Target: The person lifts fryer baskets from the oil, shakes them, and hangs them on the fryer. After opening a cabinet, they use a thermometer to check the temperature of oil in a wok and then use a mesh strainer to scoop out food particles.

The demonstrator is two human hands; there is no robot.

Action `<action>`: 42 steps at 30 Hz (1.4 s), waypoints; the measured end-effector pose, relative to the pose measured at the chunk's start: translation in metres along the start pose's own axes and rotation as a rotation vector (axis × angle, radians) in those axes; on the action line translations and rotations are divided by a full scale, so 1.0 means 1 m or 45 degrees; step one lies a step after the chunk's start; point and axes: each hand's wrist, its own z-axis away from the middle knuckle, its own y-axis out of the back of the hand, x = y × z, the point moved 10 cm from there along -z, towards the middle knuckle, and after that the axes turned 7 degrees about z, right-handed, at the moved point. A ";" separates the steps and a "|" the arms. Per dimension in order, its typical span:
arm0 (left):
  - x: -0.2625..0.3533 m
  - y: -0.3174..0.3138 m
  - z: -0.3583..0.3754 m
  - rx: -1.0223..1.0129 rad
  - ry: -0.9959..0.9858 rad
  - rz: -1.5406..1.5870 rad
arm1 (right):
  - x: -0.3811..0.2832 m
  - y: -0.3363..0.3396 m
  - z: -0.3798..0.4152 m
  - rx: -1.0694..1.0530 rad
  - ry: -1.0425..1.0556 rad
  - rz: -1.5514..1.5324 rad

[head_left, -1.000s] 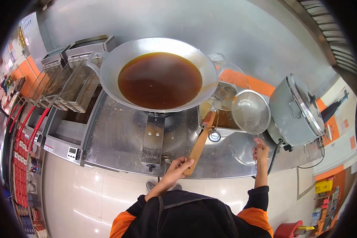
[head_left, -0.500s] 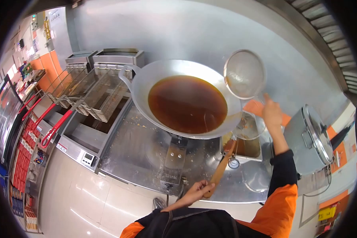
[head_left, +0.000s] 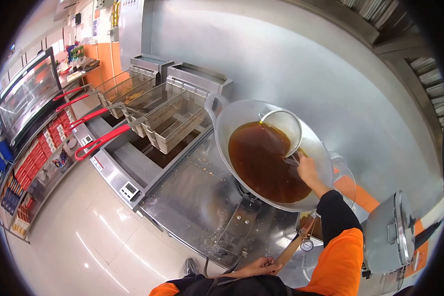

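Fingers (head_left: 306,170) gripping strainer (head_left: 282,127) over wok (head_left: 222,118) (brown oil (head_left: 261,160)), wooden handle (head_left: 293,242) held

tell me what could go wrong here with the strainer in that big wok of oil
1. The right hand holds the mesh strainer low over the dark oil; a drip or splash could likely burn it.
2. The wok is filled high, so a hard dip may slop oil over the rim.
3. The left hand grips the wooden handle at the counter edge, away from the wok, so it could tip.
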 end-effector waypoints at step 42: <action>0.028 -0.003 0.016 0.074 -0.024 0.097 | 0.054 0.040 0.031 0.039 0.044 0.394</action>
